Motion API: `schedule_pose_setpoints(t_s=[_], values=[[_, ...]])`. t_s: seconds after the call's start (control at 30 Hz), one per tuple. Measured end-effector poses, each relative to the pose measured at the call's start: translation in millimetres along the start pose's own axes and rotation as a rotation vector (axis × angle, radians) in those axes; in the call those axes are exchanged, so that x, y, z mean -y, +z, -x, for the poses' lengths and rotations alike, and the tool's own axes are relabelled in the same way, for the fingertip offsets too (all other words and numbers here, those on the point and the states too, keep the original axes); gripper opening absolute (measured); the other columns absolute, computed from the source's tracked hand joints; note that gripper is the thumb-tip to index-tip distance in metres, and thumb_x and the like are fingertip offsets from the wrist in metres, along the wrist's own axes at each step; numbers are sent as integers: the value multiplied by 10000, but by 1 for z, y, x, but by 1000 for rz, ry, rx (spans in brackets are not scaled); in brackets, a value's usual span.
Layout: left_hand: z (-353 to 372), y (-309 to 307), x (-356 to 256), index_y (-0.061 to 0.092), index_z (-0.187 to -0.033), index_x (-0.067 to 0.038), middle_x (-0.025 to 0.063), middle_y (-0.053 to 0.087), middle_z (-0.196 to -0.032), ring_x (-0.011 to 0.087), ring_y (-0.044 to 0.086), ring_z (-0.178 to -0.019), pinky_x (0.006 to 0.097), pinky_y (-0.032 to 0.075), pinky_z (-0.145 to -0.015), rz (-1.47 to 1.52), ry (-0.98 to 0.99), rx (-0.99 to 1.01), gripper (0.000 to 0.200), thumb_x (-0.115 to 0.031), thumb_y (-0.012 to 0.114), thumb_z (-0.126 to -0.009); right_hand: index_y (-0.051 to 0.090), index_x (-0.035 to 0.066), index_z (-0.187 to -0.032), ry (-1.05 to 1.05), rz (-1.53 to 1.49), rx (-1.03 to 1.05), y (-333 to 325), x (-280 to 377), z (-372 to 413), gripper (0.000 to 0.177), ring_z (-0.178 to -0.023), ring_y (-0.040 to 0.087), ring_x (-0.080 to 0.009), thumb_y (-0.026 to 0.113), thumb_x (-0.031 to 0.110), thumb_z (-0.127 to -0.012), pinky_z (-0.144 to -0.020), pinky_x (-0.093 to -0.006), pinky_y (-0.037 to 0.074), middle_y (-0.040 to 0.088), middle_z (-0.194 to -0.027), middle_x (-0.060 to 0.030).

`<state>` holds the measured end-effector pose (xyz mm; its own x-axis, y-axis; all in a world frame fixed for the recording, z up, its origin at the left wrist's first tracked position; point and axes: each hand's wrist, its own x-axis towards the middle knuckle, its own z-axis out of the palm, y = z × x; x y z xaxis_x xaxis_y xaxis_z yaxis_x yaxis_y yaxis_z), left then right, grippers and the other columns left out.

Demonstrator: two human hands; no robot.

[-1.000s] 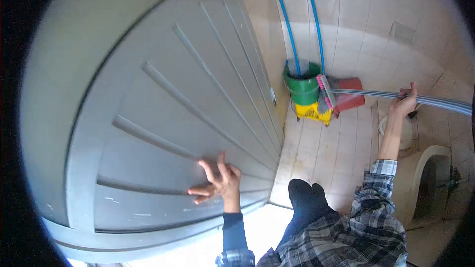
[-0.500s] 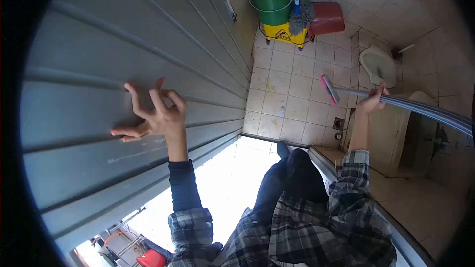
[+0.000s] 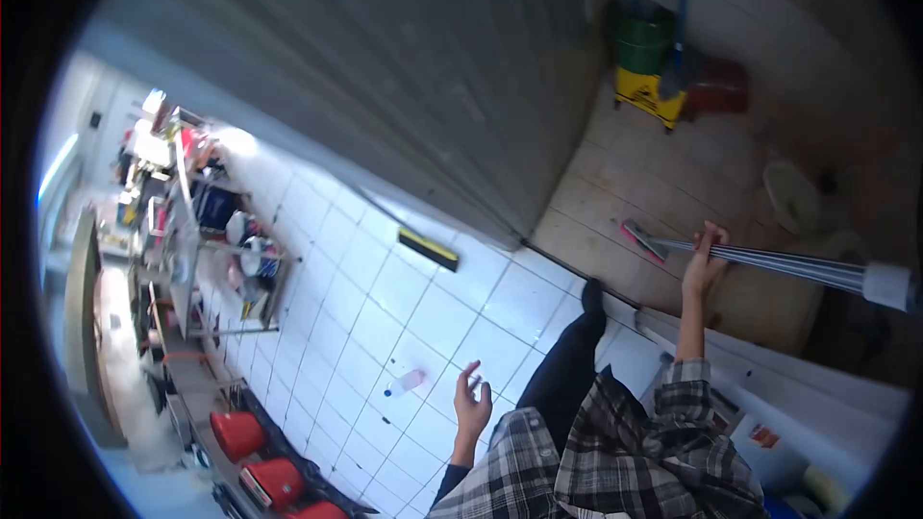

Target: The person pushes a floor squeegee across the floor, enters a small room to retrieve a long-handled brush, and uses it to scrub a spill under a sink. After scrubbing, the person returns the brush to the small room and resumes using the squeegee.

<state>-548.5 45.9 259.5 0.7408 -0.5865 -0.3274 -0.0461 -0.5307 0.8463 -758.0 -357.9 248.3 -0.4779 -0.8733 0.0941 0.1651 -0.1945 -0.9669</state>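
My right hand (image 3: 709, 259) is wrapped around the silver handle of a long-handled floor squeegee (image 3: 788, 266). Its pink and grey head (image 3: 644, 240) points into the tiled toilet room, and the handle's thick end with a pale sleeve reaches the right edge of the view. My left hand (image 3: 472, 411) hangs low in front of my body, fingers apart and holding nothing. Beyond it, a small bottle (image 3: 406, 383) with a blue cap lies on the white tiled floor. The grey ribbed door (image 3: 452, 106) stands above and left of both hands.
In the toilet room are a green bucket (image 3: 644, 43), a yellow mop wringer (image 3: 651, 96), a red bin (image 3: 719, 86) and a squat toilet (image 3: 791, 194). A yellow-and-black broom head (image 3: 428, 248) rests by the door. Cluttered shelving (image 3: 236, 250) and red containers (image 3: 274, 482) line the left.
My left hand has come off the door and dropped toward my body. The view has turned left, showing the bright room. My right hand still grips the squeegee handle.
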Motion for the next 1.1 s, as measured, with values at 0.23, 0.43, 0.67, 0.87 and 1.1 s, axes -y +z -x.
schedule_pose_setpoints(t_s=[0.23, 0.43, 0.67, 0.87, 1.1], values=[[35, -62, -106, 368, -1299, -20, 135, 410, -1339, 276, 434, -1223, 381, 367, -988, 349, 271, 127, 549, -99, 619, -818, 517, 39, -889, 24, 200, 700, 5, 17, 158, 229, -677, 448, -98, 496, 262, -935, -642, -244, 386, 488, -773, -7], [62, -98, -224, 376, -1285, -6, 151, 413, -1325, 271, 420, -1229, 384, 322, -1011, 373, 834, 161, 707, -243, 740, -727, 553, 42, -806, -194, 59, 1048, 32, 38, 314, 52, -751, 529, -252, 551, 87, -832, -678, -352, 416, 577, -838, -97], [46, -245, -133, 278, -587, -128, -25, 245, -463, 94, 252, -422, 270, 276, -437, 778, 567, -570, 393, -231, 444, -928, 576, 102, -843, -73, 288, 1603, 88, 21, 520, 148, -676, 514, -239, 683, 155, -755, -615, -355, 407, 525, -662, -68], [49, -372, -97, 263, -558, -135, -41, 215, -424, 78, 204, -387, 268, 281, -411, 872, 818, -619, 409, -241, 512, -865, 523, 180, -1074, -294, 335, 1849, 154, 55, 609, 482, -840, 491, -208, 776, 262, -672, -777, -404, 336, 529, -763, 1], [-43, -453, -91, 228, -611, -147, -41, 184, -451, 65, 158, -390, 228, 248, -388, 744, 948, -597, 336, -206, 386, -901, 406, 89, -1193, -259, 110, 1344, 337, 48, 492, 522, -1097, 471, -202, 670, 52, -743, -862, -322, 447, 448, -1226, -98]])
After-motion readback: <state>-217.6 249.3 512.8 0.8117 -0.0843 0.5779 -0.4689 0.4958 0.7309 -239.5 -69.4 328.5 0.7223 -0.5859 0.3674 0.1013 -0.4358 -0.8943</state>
